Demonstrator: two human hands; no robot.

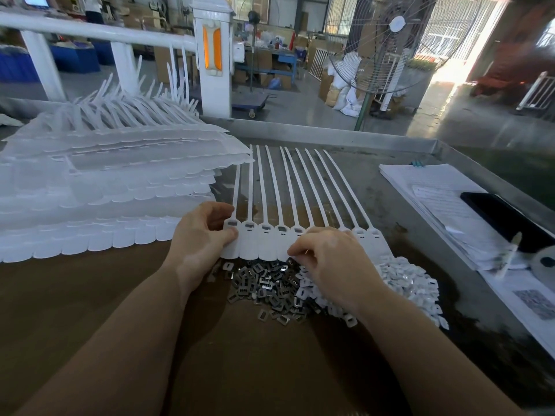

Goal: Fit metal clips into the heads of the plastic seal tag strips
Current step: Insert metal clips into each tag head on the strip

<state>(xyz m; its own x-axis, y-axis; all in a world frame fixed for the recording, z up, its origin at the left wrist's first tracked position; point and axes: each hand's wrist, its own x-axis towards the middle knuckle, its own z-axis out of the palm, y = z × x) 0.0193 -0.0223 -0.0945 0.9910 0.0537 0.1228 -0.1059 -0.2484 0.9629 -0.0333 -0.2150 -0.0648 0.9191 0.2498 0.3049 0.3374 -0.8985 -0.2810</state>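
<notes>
Fingers (295, 250) of the right hand (327, 259) are curling down and pinching something small over the joined row of seal tag strips (288, 211) — most likely a metal clip, though it is too tiny to be sure. Over on the other side, the left hand (201, 235) is gripping the row's left end, thumb on the flat tag and fingertips bending over the first head, holding the whole row steady on the desk (90, 295).

On progress: the leftmost heads are showing dark inserts in their slots, so those look fitted, while the two heads visible beyond the right hand are looking pale and probably empty; the ones under the hand are hidden. Roughly halfway through this row, by my reading.

Plenty is waiting: the loose heap of metal clips (264, 283) is lying just in front of the row, nearer the desk's front edge, a pile of small white plastic pieces (411, 283) is sitting beside it, and a tall stack of strip sheets (105, 187) is filling the desk's left side.
</notes>
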